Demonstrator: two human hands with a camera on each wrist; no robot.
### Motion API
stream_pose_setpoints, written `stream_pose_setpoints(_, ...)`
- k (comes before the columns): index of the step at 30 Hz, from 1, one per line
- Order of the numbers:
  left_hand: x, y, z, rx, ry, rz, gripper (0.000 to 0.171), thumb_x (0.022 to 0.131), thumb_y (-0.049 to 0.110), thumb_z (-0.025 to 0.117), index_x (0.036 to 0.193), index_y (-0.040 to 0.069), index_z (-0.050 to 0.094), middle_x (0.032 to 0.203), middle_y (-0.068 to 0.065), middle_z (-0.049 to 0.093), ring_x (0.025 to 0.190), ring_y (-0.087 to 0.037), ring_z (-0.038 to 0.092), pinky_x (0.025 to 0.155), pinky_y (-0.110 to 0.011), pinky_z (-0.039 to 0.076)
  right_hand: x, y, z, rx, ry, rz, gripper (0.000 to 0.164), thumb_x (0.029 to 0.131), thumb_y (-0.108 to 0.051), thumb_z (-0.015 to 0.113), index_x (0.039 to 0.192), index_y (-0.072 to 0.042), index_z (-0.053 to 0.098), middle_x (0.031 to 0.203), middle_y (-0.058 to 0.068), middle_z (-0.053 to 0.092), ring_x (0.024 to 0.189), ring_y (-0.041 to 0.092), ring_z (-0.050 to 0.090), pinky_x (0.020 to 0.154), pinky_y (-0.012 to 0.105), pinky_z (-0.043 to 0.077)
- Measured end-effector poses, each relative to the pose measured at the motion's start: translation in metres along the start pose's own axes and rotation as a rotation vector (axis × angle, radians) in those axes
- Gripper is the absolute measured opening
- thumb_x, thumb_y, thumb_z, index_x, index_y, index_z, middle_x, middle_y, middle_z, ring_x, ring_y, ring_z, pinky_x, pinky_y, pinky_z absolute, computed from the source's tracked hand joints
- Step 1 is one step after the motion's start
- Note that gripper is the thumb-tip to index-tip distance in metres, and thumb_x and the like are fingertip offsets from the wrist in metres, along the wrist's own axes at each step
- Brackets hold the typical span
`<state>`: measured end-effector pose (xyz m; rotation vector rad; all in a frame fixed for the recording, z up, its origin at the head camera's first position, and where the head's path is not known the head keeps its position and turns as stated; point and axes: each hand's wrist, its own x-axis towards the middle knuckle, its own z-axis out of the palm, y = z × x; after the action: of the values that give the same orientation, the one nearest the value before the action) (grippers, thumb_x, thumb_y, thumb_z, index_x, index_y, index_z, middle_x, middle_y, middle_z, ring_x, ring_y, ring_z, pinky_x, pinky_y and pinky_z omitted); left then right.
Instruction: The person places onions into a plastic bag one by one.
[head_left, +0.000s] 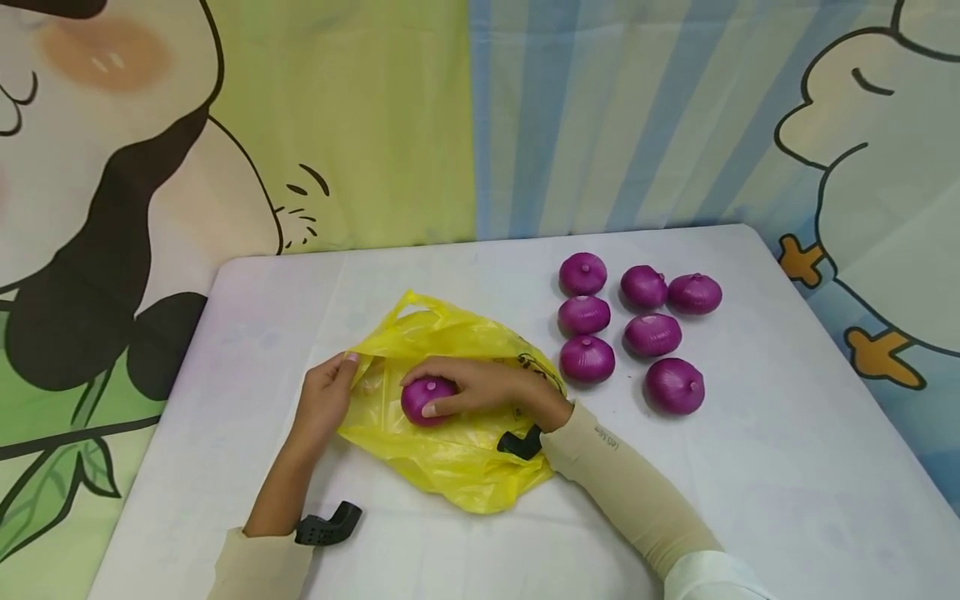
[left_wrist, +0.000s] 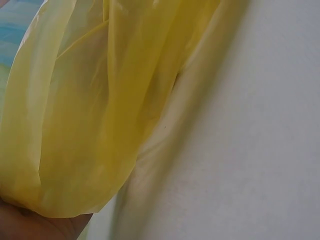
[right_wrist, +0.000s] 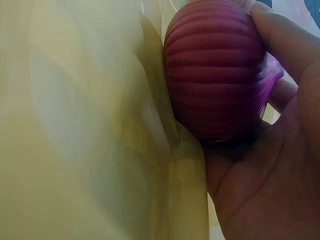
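Note:
A yellow plastic bag (head_left: 442,458) lies in the middle of the white table, its mouth facing left. My left hand (head_left: 327,396) pinches the edge of that mouth; the left wrist view shows the yellow film (left_wrist: 100,125) above part of the hand. Inside the bag, my right hand (head_left: 468,387) grips a purple onion (head_left: 423,404), fingers over its far side and thumb on the near side. Close up in the right wrist view, the ribbed onion (right_wrist: 215,70) sits in the curled fingers beside the yellow plastic (right_wrist: 100,125).
Several purple onions stand loosely grouped on the table's right, among them a front onion (head_left: 675,387) and a nearer-left onion (head_left: 587,360). The white tabletop (head_left: 420,550) ends at a cartoon-printed curtain (head_left: 375,125). A black wrist mount (head_left: 330,525) is on the left wrist.

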<state>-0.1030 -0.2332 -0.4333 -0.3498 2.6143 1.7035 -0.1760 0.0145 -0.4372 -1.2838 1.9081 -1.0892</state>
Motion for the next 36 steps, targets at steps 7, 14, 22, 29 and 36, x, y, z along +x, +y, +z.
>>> stream_pose_setpoints(7,0.001,0.001,-0.004,0.012,0.017,0.002,0.050,0.104,0.040,0.043,0.112,-0.003,0.067,0.111,-0.016,0.064,0.093,-0.019,0.052,0.082,-0.026,0.042,0.003,-0.002,-0.001,-0.021,0.022,0.036,0.048,0.096,-0.035,0.063,0.140,-0.019,0.050,0.135,-0.007,0.051,0.120,0.007,0.048,0.099,0.023,0.041)
stream_pose_setpoints(14,0.002,0.003,-0.004,0.006,-0.007,-0.012,0.052,0.104,0.042,0.042,0.120,-0.002,0.065,0.119,-0.016,0.062,0.099,-0.021,0.052,0.087,-0.029,0.042,-0.006,-0.009,-0.007,-0.073,0.042,0.035,0.065,0.095,-0.037,0.063,0.150,-0.012,0.038,0.147,0.005,0.042,0.128,0.009,0.042,0.104,0.024,0.036)
stream_pose_setpoints(22,0.000,0.004,-0.003,-0.009,-0.007,-0.026,0.054,0.103,0.045,0.043,0.115,-0.002,0.066,0.112,-0.014,0.062,0.095,-0.020,0.050,0.081,-0.024,0.042,-0.027,-0.024,-0.015,-0.106,0.046,0.023,0.058,0.096,-0.039,0.061,0.147,-0.017,0.044,0.149,-0.003,0.042,0.136,0.008,0.035,0.110,0.028,0.030)
stream_pose_setpoints(29,0.001,0.003,-0.004,-0.017,-0.002,-0.030,0.053,0.102,0.045,0.044,0.119,-0.001,0.066,0.120,-0.013,0.062,0.101,-0.020,0.052,0.088,-0.029,0.043,-0.051,-0.032,-0.022,-0.073,0.091,-0.090,0.051,0.098,-0.029,0.060,0.145,-0.012,0.047,0.144,-0.003,0.049,0.134,0.009,0.040,0.109,0.030,0.032)
stream_pose_setpoints(36,-0.001,0.000,-0.004,-0.015,-0.024,-0.048,0.056,0.102,0.047,0.042,0.119,-0.001,0.065,0.122,-0.014,0.061,0.106,-0.022,0.051,0.093,-0.034,0.041,-0.080,-0.031,-0.024,-0.041,0.148,-0.099,0.048,0.097,-0.020,0.061,0.143,-0.011,0.049,0.143,0.004,0.050,0.133,0.013,0.042,0.108,0.034,0.035)
